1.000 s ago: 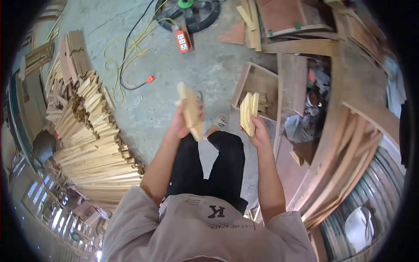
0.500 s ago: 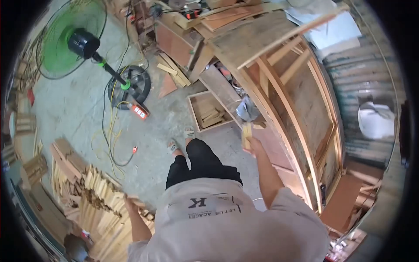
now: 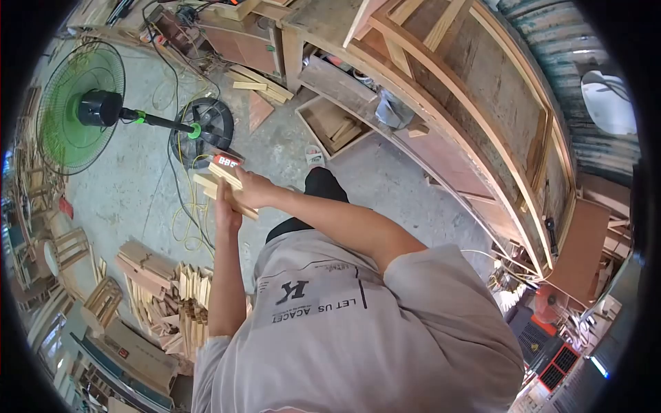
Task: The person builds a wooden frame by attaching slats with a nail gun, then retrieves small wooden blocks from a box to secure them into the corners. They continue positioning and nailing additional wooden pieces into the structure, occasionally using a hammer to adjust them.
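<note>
Several short pale wooden strips (image 3: pixel 226 176) are bunched in front of my body, held by both hands. My right hand (image 3: pixel 255 191) reaches across from the right, its fingers wrapped over the strips. From below, my left hand (image 3: pixel 226 212) grips the same bunch, close against the right hand. The strips' ends stick out past the fingers to the upper left and lower right. How the pieces are shared between the two hands is partly hidden by the fingers.
A green standing fan (image 3: pixel 98 108) stands on a round black base (image 3: pixel 206 131), with cords trailing over the floor. An open drawer box (image 3: pixel 361 143) holds wood pieces. The wooden frame (image 3: pixel 441 62) lies on the right. Stacked wood strips (image 3: pixel 196 292) lie lower left.
My right hand has moved left from beside the wooden frame, carrying strips. My left hand has risen from near the wood pile, and both hands now meet at the bunch. The view has shifted.
</note>
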`<state>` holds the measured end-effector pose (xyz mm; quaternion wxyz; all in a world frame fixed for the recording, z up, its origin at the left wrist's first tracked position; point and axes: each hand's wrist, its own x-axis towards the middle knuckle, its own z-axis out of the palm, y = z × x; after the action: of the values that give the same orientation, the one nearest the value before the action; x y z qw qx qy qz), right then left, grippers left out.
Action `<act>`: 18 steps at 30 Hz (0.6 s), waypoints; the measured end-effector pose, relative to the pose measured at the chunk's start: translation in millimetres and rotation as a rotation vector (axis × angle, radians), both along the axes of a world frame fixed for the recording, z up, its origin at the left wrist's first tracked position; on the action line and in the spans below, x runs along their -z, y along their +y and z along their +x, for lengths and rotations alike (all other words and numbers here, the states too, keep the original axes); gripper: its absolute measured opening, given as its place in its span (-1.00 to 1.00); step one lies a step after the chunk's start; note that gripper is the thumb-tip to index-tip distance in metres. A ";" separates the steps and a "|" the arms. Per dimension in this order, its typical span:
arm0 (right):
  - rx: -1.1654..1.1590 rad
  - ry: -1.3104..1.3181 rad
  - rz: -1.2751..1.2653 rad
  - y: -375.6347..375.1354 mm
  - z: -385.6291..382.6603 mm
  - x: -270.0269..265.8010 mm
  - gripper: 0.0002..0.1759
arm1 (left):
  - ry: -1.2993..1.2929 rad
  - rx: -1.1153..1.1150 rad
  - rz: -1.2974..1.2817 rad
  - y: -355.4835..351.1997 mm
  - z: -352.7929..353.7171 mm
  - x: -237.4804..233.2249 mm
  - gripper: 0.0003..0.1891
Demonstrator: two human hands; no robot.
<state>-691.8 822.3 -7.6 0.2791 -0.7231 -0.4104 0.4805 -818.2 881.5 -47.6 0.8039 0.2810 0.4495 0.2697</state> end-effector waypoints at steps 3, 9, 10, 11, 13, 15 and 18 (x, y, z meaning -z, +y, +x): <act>0.117 0.185 0.147 -3.0 0.3 27.9 -0.18 | 0.030 0.014 -0.113 2.8 -21.7 6.1 -0.41; 0.745 0.204 0.134 -23.4 72.7 49.2 -0.46 | 0.262 -0.051 -0.163 28.2 -125.5 24.8 -0.27; 0.754 0.117 0.197 -28.1 80.8 44.2 -0.46 | 0.278 -0.101 -0.267 34.2 -137.5 28.8 -0.24; 0.656 0.208 0.165 -25.4 72.8 28.8 -0.43 | 0.270 -0.101 -0.233 30.0 -118.8 10.6 -0.22; 0.277 0.207 0.201 -4.8 16.8 68.8 -0.29 | 0.143 0.044 -0.178 11.6 -56.1 -18.0 -0.25; 0.199 -0.331 0.212 -5.2 -46.5 14.7 -0.20 | -0.128 0.007 -0.172 2.0 -12.8 8.9 -0.30; 0.032 0.339 0.078 2.2 10.3 17.4 -0.18 | 0.046 -0.072 -0.077 -4.9 -5.9 5.0 -0.31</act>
<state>-681.5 824.5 -25.0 0.3800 -0.6266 -0.3641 0.5748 -824.1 876.6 -52.6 0.7934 0.2397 0.4875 0.2744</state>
